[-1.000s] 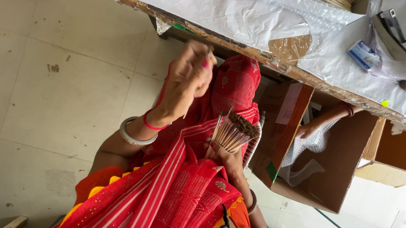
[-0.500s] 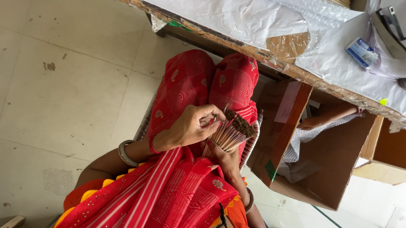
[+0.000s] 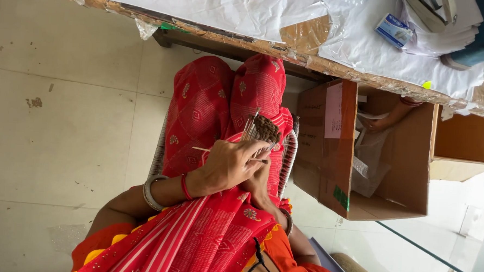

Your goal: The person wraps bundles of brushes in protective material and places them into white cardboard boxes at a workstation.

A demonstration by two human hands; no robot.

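- Bundle of incense sticks (image 3: pixel 263 130): it stands over your lap, dark tips up, between your knees and just beside the open cardboard box (image 3: pixel 328 156).
- Your right hand (image 3: pixel 262 181) is mostly hidden under the other; what shows is clenched round the lower shafts. Grip low and firm so the tips stay level.
- Your left hand (image 3: pixel 229 165) lies across the bundle, fingers curled onto the sticks, with one loose stick (image 3: pixel 202 149) jutting out sideways from under them.
- Pinch that stick lightly near its bare end; squeezing the coated part would likely crumble it.
- Draw along the stick's length, not across, so its neighbours do not splay.
- Mind the co-worker's hand (image 3: pixel 383 123) inside the box under the table (image 3: pixel 268 44).
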